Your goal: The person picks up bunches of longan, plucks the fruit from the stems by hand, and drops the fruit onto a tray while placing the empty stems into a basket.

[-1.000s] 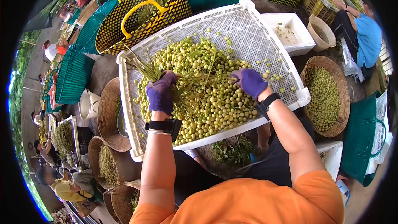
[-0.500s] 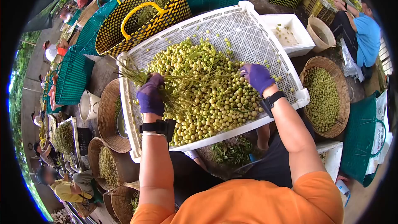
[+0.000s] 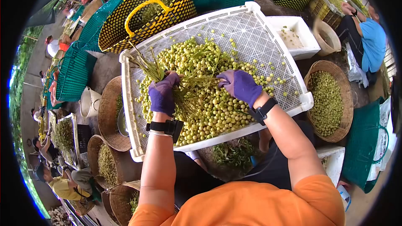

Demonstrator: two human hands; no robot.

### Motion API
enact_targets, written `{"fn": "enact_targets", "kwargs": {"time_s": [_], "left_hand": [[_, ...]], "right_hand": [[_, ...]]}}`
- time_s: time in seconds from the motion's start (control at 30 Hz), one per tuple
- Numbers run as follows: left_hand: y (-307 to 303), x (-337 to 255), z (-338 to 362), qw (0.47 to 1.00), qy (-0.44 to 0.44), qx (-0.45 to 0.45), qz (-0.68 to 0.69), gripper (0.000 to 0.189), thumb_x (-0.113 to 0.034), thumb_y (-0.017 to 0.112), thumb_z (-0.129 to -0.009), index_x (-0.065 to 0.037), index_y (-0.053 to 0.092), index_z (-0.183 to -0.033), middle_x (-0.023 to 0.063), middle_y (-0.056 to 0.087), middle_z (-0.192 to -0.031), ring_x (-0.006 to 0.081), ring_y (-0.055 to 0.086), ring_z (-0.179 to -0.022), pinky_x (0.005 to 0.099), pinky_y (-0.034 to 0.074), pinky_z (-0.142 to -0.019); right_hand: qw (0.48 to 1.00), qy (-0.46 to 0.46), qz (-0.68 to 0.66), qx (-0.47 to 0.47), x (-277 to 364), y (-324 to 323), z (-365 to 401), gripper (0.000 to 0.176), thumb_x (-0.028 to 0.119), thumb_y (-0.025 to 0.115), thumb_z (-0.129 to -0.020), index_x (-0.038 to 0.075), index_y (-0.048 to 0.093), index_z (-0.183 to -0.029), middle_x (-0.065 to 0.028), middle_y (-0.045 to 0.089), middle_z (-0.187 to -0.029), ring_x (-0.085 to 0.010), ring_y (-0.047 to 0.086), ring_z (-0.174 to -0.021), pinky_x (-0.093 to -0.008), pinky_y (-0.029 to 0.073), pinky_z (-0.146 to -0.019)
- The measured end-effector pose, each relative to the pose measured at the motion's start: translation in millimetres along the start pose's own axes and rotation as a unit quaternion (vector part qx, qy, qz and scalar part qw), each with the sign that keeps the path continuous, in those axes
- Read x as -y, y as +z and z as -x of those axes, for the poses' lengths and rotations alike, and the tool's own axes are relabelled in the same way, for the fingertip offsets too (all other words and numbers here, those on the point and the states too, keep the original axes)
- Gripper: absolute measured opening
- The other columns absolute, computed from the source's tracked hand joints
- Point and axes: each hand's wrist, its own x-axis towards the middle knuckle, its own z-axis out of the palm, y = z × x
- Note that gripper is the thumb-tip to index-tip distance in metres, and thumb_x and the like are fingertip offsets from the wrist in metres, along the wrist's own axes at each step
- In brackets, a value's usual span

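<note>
A yellow-and-black woven bag [image 3: 163, 6] with yellow handles stands at the far side beside teal baskets [image 3: 75, 73]. Over to the right, a white box [image 3: 293, 37] holding a few green fruits sits by a tan bucket [image 3: 326, 37]. Nearer, a round wicker basket [image 3: 346, 119] is full of green fruit, and a person in a blue shirt [image 3: 372, 44] sits beyond it. On the left are another wicker basket [image 3: 109, 113] and a white pail [image 3: 89, 102].

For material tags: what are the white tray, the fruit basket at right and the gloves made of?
White tray: smooth moulded plastic, by its perforated grid. Round basket: woven cane or bamboo, matte. Gloves on left hand and right hand: matte purple fabric, probably.
</note>
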Motion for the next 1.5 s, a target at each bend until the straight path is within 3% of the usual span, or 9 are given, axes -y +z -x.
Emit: {"fn": "enact_targets", "kwargs": {"time_s": [0.37, 0.57, 0.7, 0.77, 0.87, 0.97, 1.03, 1.07, 1.5], "left_hand": [[-17, 13, -10, 0.985, -0.002, 0.047, 0.163, 0.023, -0.023, 0.054, -0.087, -0.004, 0.06, -0.075, 0.0022, 0.054, -0.07, 0.0122, 0.048, -0.065, 0.0251, 0.038, -0.062], [-21, 28, -19, 0.984, 0.083, 0.096, 0.124, 0.022, -0.023, 0.049, -0.091, -0.008, 0.052, -0.074, -0.0002, 0.045, -0.074, 0.0133, 0.044, -0.066, 0.0263, 0.038, -0.066], [-1, 18, -6, 0.983, 0.066, 0.084, 0.149, 0.022, -0.006, 0.041, -0.093, -0.005, 0.057, -0.079, 0.003, 0.056, -0.075, 0.013, 0.048, -0.069, 0.025, 0.038, -0.071], [8, 18, 2, 0.938, 0.295, 0.051, -0.175, 0.023, -0.01, 0.041, -0.096, -0.005, 0.06, -0.085, 0.0046, 0.057, -0.073, 0.0141, 0.053, -0.07, 0.0266, 0.042, -0.07], [20, 25, 2, 0.984, 0.109, 0.115, 0.079, 0.022, -0.009, 0.041, -0.097, -0.004, 0.054, -0.08, 0.0073, 0.055, -0.068, 0.0171, 0.06, -0.071, 0.0293, 0.047, -0.068], [20, 22, 5, 0.974, 0.171, 0.131, 0.076, 0.022, -0.001, 0.041, -0.094, -0.003, 0.044, -0.073, 0.0076, 0.052, -0.066, 0.0184, 0.059, -0.067, 0.0295, 0.048, -0.066], [20, 24, 5, 0.971, 0.188, 0.134, 0.056, 0.022, -0.002, 0.039, -0.095, -0.002, 0.043, -0.074, 0.0071, 0.052, -0.066, 0.0181, 0.057, -0.066, 0.0293, 0.048, -0.067], [19, 27, 5, 0.977, 0.141, 0.134, 0.092, 0.023, -0.004, 0.039, -0.095, -0.002, 0.044, -0.072, 0.0068, 0.052, -0.067, 0.0175, 0.058, -0.067, 0.0296, 0.048, -0.067], [35, 6, 24, 0.968, -0.031, 0.049, 0.246, 0.017, -0.019, 0.06, -0.087, -0.004, 0.063, -0.079, -0.0003, 0.059, -0.073, 0.0095, 0.054, -0.066, 0.0264, 0.043, -0.06]], "right_hand": [[0.942, 0.076, -0.295, -0.139, -36, -21, 5, 0.037, -0.007, 0.049, -0.081, 0.006, 0.062, -0.113, -0.0122, 0.064, -0.099, -0.0205, 0.063, -0.075, -0.0294, 0.051, -0.067], [0.994, 0.015, 0.072, -0.078, -29, -31, 3, 0.054, 0.037, 0.071, -0.079, 0.008, 0.057, -0.122, -0.0189, 0.058, -0.121, -0.0271, 0.057, -0.111, -0.0375, 0.046, -0.094], [0.938, -0.115, -0.319, 0.075, -5, -5, 0, 0.063, 0.009, 0.058, -0.09, 0.008, 0.026, -0.144, -0.017, 0.048, -0.131, -0.0252, 0.063, -0.098, -0.035, 0.054, -0.086], [0.702, -0.007, -0.689, 0.179, 10, 14, 1, 0.07, 0.012, 0.068, -0.084, 0.012, 0.031, -0.143, -0.0082, 0.055, -0.119, -0.0122, 0.063, -0.092, -0.0246, 0.051, -0.078], [0.921, -0.11, -0.356, 0.114, -14, 69, -14, 0.06, 0.006, 0.056, -0.088, 0.009, 0.034, -0.143, -0.0071, 0.055, -0.125, -0.0103, 0.057, -0.098, -0.0268, 0.047, -0.08], [0.641, 0.13, -0.743, 0.139, 15, 62, -7, 0.033, 0.02, 0.042, -0.098, 0.009, 0.051, -0.128, -0.0074, 0.064, -0.095, -0.01, 0.056, -0.075, -0.0237, 0.045, -0.063], [0.749, 0.256, -0.574, 0.211, -14, 69, -11, 0.033, 0.018, 0.049, -0.094, 0.006, 0.053, -0.124, -0.0113, 0.065, -0.102, -0.0157, 0.059, -0.087, -0.0297, 0.047, -0.074], [0.918, -0.035, -0.378, 0.117, 2, 51, -1, 0.041, 0.014, 0.055, -0.088, 0.004, 0.049, -0.127, -0.0125, 0.064, -0.106, -0.02, 0.059, -0.088, -0.0327, 0.047, -0.076], [0.99, -0.082, -0.111, 0.022, 36, 20, 13, 0.036, 0.009, 0.055, -0.078, 0.003, 0.058, -0.113, -0.0186, 0.062, -0.106, -0.0298, 0.06, -0.096, -0.0373, 0.049, -0.084]]}}
